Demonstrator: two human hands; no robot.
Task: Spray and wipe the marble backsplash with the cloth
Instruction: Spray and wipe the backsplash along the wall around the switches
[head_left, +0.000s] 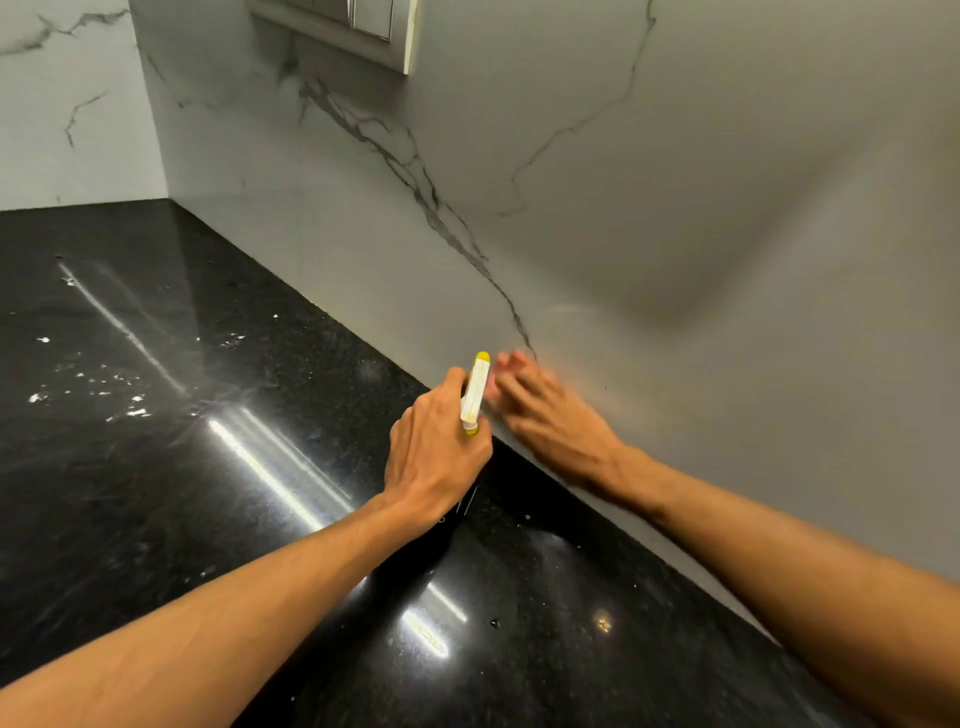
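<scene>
You stand in a kitchen: polished black granite countertop (156, 415) meeting white grey-veined marble backsplash (675, 182).

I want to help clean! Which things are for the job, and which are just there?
For the job: spray bottle in the left hand, marble backsplash, right hand pressing on it, maybe over a pink cloth (blurred).
Just there: black countertop, white crumbs, wall switch plate.

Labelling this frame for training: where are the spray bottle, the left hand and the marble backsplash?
spray bottle (475, 392): head view, white sprayer head.
left hand (435, 457): head view, back of the hand.
marble backsplash (727, 171): head view, bare grey slab.
</scene>
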